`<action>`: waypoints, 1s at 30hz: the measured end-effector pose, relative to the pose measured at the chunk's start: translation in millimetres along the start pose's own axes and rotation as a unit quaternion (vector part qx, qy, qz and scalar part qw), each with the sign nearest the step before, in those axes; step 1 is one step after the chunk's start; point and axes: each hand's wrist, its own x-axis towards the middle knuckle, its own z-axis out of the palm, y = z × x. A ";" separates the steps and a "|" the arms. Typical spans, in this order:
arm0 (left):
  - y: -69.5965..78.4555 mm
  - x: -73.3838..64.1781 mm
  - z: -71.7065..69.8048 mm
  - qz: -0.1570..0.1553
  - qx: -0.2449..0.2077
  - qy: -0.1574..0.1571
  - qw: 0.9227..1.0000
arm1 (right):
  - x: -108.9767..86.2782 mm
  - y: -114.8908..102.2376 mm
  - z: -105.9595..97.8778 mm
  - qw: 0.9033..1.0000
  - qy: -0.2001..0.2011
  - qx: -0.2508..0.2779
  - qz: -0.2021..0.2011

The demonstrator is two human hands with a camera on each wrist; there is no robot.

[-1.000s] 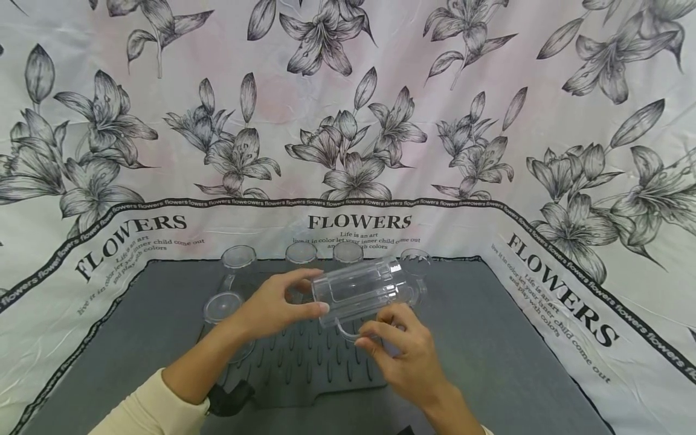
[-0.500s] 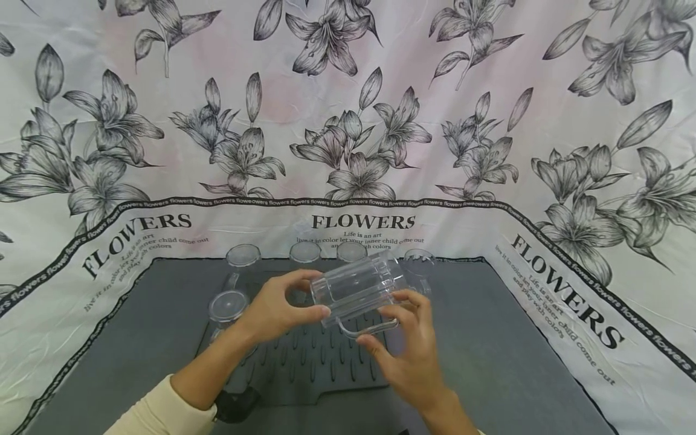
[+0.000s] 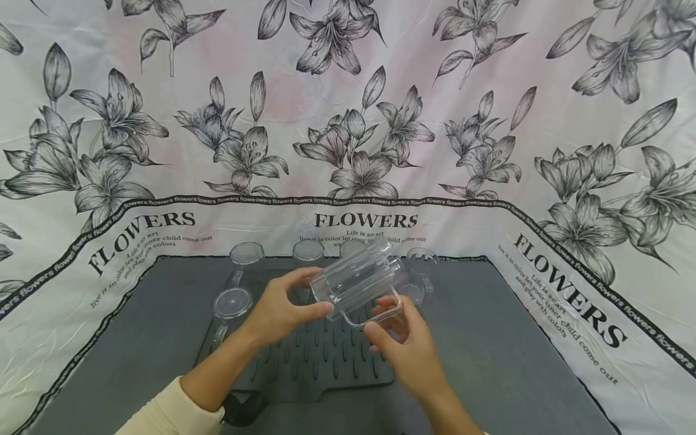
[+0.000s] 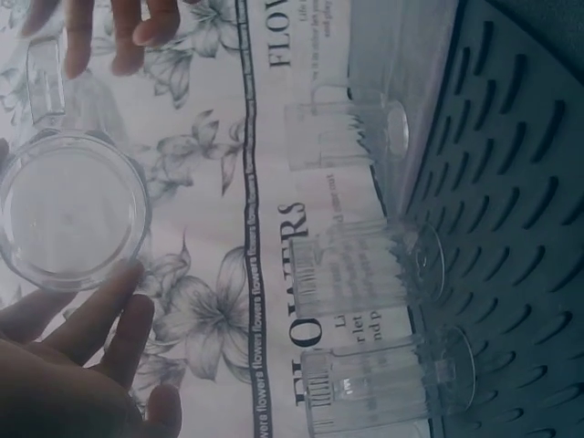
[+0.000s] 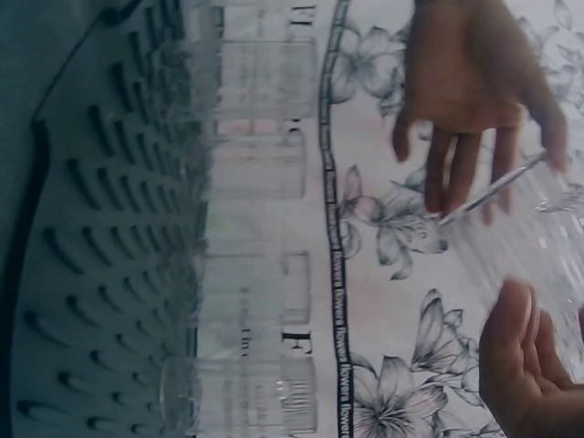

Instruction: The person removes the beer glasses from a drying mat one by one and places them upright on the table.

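A clear mug (image 3: 356,278) with ribbed sides hangs tilted above the table, its handle loop turned down and to the right. My left hand (image 3: 277,308) grips the mug's left end between thumb and fingers. By the handle, my right hand (image 3: 408,344) has its thumb at the lower side and its fingers curled behind the loop; they seem to pinch it. One round end of the mug (image 4: 78,210) faces the left wrist camera. In the right wrist view the mug (image 5: 534,237) lies between both hands, partly out of frame.
Below the hands lies a dark mat (image 3: 304,374) with raised ridges. Several other clear mugs stand around its left and far sides, among them a front-left mug (image 3: 232,303) and a back-right mug (image 3: 422,261). A flower-printed cloth (image 3: 348,151) rises behind the table.
The right hand's fingers have shifted from the mug's far end and side to behind the handle. The mug has tipped more steeply, its right end higher. The left hand keeps its grip.
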 end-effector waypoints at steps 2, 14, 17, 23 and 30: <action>0.2 0.6 1.7 0.000 -0.004 0.000 1.000 | 1.4 -6.0 -2.9 0.999 -0.025 0.043 0.022; -6.2 3.3 11.0 -0.007 0.001 -0.010 1.000 | 9.1 -27.0 -16.3 0.937 -0.132 0.301 0.116; -8.1 3.4 13.8 0.001 0.011 -0.008 1.000 | 9.7 -29.1 -17.3 0.931 -0.134 0.313 0.133; -8.7 5.3 17.2 0.014 0.018 -0.009 1.000 | 10.1 -31.1 -19.3 0.937 -0.150 0.298 0.102; -4.9 5.4 11.3 0.015 0.033 -0.007 0.999 | 10.4 -34.9 -24.6 0.964 -0.136 0.221 0.052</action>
